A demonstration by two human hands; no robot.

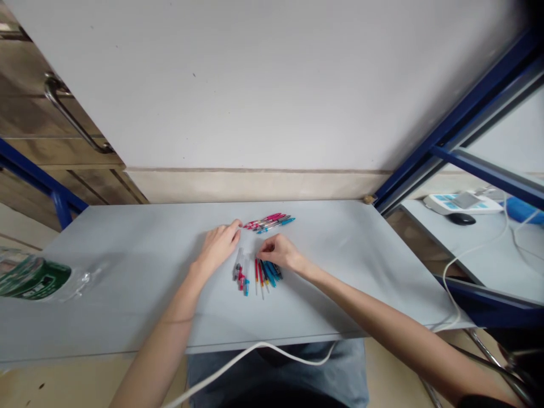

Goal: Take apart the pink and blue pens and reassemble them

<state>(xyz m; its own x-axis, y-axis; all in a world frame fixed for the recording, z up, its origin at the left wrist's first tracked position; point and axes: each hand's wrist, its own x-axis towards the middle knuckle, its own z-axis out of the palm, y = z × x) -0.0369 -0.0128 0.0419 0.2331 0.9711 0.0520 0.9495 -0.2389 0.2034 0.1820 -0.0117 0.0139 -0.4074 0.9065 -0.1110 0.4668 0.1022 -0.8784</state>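
My left hand rests on the table with fingers stretched forward, the fingertips beside the left ends of several pens with pink, grey and blue parts. Nothing shows in its grasp. My right hand is closed in a pinch, its fingertips at the upper end of a red pen refill. More refills lie alongside, and several blue and dark pen parts spread out just below this hand. Between my forearms, to the left of the refills, is a group of clear pen barrels with grey, red and blue grips.
A large clear bottle with a green label lies on the grey table at left. A white cable loops across the table's front edge. At right, beyond a blue metal frame, are a black mouse and a white device.
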